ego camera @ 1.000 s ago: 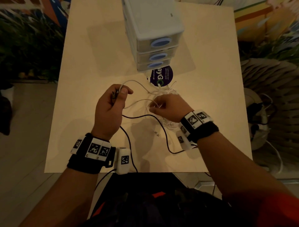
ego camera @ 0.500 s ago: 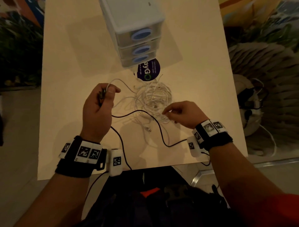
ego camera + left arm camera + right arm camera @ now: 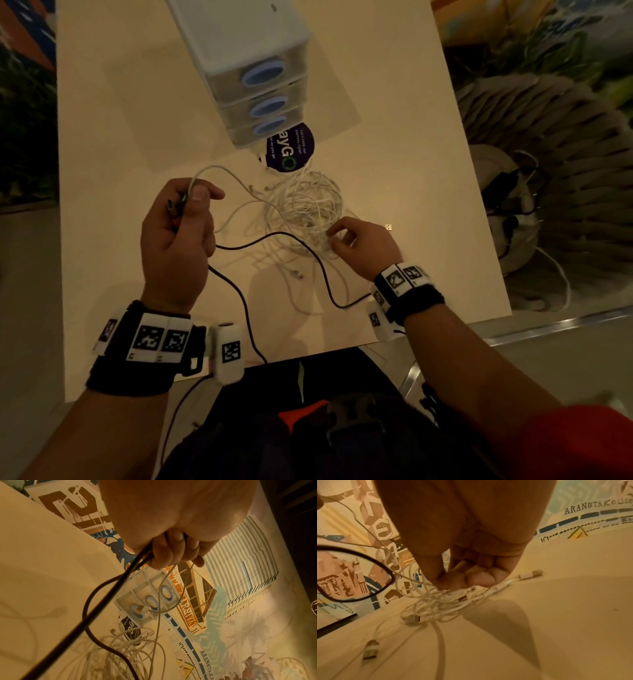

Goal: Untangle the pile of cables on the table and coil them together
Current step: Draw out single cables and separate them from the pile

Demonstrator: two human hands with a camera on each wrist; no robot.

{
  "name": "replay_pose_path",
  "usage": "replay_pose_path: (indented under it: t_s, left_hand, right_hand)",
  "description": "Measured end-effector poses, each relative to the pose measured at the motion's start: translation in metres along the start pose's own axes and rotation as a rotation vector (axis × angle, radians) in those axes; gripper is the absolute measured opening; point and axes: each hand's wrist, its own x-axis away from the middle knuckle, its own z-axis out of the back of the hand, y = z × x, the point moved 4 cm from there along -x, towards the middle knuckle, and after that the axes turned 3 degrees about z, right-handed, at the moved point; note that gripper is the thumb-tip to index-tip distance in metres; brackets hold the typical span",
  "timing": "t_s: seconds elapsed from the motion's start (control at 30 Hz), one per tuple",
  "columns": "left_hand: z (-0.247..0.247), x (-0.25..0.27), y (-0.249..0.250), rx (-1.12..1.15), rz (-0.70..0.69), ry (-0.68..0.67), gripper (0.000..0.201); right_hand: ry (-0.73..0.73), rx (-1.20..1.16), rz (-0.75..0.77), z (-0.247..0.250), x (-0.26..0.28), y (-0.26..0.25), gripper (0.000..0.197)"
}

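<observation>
Smooth beige table (image 3: 137, 171): thin white cables (image 3: 308, 205) tangled w/ black cable (image 3: 260, 238).

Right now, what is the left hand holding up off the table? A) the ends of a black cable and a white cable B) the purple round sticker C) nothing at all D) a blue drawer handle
A: the left hand grips the black cable and a white cable together, raised above the table.
</observation>
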Motion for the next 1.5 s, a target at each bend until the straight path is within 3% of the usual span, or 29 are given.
replay_pose_path:
  t_s: [0.33,0.5,0.77,0.93,1.1,1.23,1.4,1.5]
  left_hand:
    - [0.001,0.003,0.000,-0.016,0.010,-0.003,0.027]
    - [0.001,0.003,-0.002,-0.040,0.022,0.004,0.027]
    - [-0.011,0.000,-0.010,-0.445,0.017,-0.099,0.022]
    - [-0.034,-0.003,-0.009,-0.607,0.002,-0.173,0.012]
    - [-0.059,-0.007,-0.019,-0.711,0.076,-0.143,0.043]
    - [-0.074,-0.014,-0.043,-0.825,0.178,-0.197,0.043]
    - [-0.073,-0.017,-0.060,-0.934,0.129,-0.273,0.012]
    - [-0.068,-0.014,-0.068,-0.943,0.154,-0.298,0.010]
  right_hand:
    - [0.091,-0.002,0.058,0.000,-0.012,-0.017,0.026]
    - [0.191,0.028,0.223,0.003,-0.014,-0.026,0.013]
    - [0.392,0.008,0.345,0.014,-0.007,-0.030,0.013]
    - [0.373,0.109,0.397,0.020,-0.009,-0.034,0.013]
    - [0.319,0.084,0.462,0.015,-0.004,-0.041,0.013]
    - [0.304,0.073,0.460,0.006,0.000,-0.045,0.010]
    - [0.299,0.003,0.387,0.009,0.005,-0.027,0.019]
    - [0.375,0.014,0.287,0.025,0.003,-0.005,0.016]
